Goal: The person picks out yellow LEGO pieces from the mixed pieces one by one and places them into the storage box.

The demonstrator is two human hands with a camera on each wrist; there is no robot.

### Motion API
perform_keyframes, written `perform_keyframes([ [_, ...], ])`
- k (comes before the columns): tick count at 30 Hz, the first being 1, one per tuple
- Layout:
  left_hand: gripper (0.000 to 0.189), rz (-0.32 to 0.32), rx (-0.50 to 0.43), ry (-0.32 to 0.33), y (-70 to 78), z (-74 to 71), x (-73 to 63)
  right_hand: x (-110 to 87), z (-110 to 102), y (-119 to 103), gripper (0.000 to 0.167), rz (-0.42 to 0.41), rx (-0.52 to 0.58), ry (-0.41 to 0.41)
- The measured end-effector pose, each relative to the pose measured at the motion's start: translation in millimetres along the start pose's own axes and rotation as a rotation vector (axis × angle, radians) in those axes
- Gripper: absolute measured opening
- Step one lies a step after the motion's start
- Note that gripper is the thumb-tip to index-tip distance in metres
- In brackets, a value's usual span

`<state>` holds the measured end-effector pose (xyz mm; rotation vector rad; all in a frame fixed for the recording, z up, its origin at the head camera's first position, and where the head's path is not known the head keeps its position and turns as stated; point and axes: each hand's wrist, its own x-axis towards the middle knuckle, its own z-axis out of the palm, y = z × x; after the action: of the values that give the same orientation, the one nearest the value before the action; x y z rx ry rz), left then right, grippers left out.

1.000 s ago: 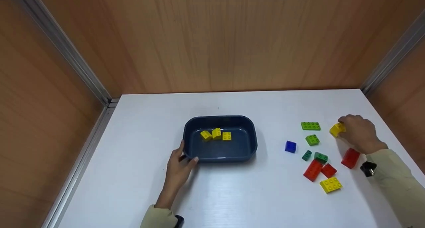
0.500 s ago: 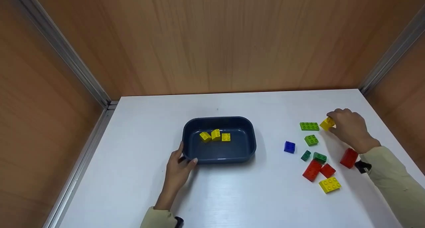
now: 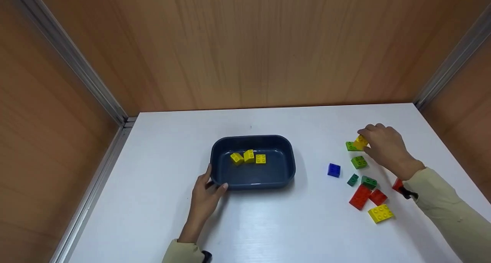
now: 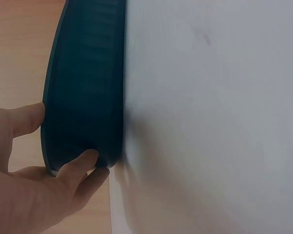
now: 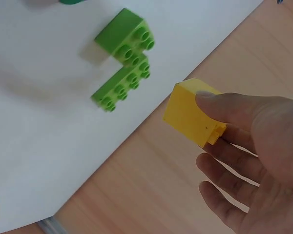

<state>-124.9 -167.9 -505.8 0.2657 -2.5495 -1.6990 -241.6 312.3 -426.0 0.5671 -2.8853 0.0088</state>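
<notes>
In the head view my right hand pinches a yellow brick between thumb and fingers, raised above the table. The right wrist view shows this yellow brick tilted, its studs partly hidden by the fingers. From the head, the brick partly covers a light green brick. My left hand holds the near left corner of a dark blue tray. Thumb and fingers lie around that corner in the left wrist view, against the tray wall. Three small yellow bricks lie inside the tray.
Right of the tray lie a blue brick, a short light green brick, dark green bricks, red bricks and another yellow brick. A red brick is partly under the right wrist. Wooden panels border the white table.
My right hand has moved left with the yellow brick, from the table's right side to over the light green brick. The left hand and tray have stayed put.
</notes>
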Motion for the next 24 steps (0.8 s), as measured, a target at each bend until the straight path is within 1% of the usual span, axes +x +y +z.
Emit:
perform_keyframes([
  [3, 0.081, 0.007, -0.002, -0.002, -0.8, -0.3, -0.3, 2.3, -2, -8, 0.049, -0.014, -0.009, -0.003],
  [8, 0.08, 0.022, -0.008, -0.006, -1.8, -0.5, -0.5, 6.6, -4, -22, 0.052, -0.032, -0.022, -0.032],
  [13, 0.08, 0.035, -0.008, -0.004, -1.6, -0.3, -0.3, 9.6, -6, -34, 0.054, -0.064, -0.035, -0.023],
  [20, 0.08, 0.028, 0.006, 0.001, -0.9, 0.3, -0.3, 16.4, -11, -54, 0.055, -0.08, -0.008, -0.051],
  [24, 0.079, 0.018, 0.005, -0.001, -0.7, 0.4, -0.7, 20.2, -13, -67, 0.053, -0.105, 0.02, -0.029],
])
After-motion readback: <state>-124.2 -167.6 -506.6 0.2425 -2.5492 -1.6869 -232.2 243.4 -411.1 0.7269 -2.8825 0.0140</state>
